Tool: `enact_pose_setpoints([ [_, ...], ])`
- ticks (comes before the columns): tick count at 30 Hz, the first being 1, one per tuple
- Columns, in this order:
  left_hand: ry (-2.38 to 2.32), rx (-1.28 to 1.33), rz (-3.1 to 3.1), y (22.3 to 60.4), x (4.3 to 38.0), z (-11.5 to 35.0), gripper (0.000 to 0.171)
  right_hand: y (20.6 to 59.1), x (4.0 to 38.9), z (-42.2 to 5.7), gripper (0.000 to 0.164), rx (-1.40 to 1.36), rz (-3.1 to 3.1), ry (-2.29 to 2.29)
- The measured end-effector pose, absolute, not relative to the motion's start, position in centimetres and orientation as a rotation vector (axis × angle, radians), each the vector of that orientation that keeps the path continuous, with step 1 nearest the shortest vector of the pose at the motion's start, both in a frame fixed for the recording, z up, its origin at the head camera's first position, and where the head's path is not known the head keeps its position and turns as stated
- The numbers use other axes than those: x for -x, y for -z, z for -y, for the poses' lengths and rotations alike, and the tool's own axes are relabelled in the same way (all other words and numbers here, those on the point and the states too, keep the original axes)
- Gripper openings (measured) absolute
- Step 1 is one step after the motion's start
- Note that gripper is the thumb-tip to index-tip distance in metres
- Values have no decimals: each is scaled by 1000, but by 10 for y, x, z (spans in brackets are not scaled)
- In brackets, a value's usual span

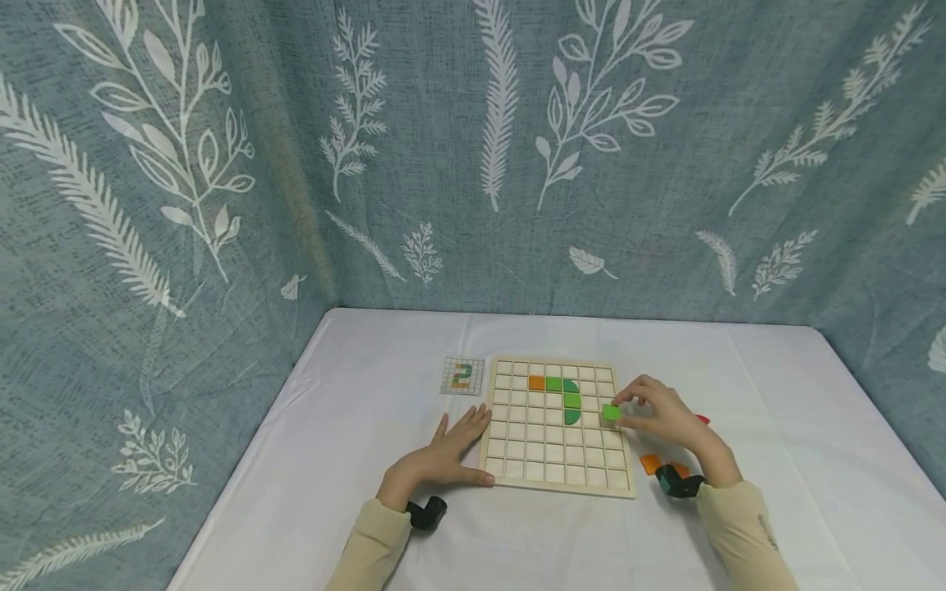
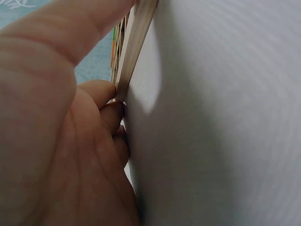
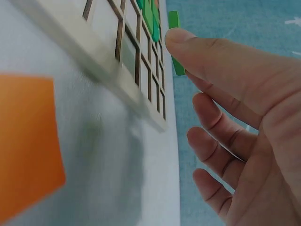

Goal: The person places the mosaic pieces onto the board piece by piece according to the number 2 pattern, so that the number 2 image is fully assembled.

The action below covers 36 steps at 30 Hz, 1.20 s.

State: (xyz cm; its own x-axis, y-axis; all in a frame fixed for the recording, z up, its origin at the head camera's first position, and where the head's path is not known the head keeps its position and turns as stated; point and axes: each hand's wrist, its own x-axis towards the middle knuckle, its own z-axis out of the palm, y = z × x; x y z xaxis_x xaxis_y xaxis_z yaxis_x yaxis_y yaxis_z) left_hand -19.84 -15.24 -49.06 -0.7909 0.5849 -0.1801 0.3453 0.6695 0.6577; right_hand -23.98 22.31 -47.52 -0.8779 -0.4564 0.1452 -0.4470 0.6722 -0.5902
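My right hand [image 1: 659,413] pinches a light green square tile [image 1: 611,412] between thumb and fingers, above the right side of a wooden grid board [image 1: 525,478]. In the right wrist view the same green tile [image 3: 174,20] shows edge-on behind the thumb, raised off the board. My left hand [image 1: 447,453] lies spread at the board's left edge, its fingertips and thumb touching the frame; the left wrist view shows fingers [image 2: 99,92] against the wooden rim. In the grid sit an orange square [image 1: 536,382], two light green squares [image 1: 553,384] and two dark green rounded pieces [image 1: 571,417].
A small pattern card [image 1: 462,376] with a coloured figure lies left of the board's top corner. Orange tiles [image 1: 650,465] lie right of the board near the right wrist, and a red piece [image 1: 703,419] is partly hidden behind that hand. White cloth covers the table [image 1: 562,542].
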Motion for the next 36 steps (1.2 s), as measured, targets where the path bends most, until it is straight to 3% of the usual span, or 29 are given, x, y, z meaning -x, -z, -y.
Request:
enact_pose_setpoints([
  [36,-875,-732,-2504,491,200,151,100,482,250,-165,23,918,-2763,1061],
])
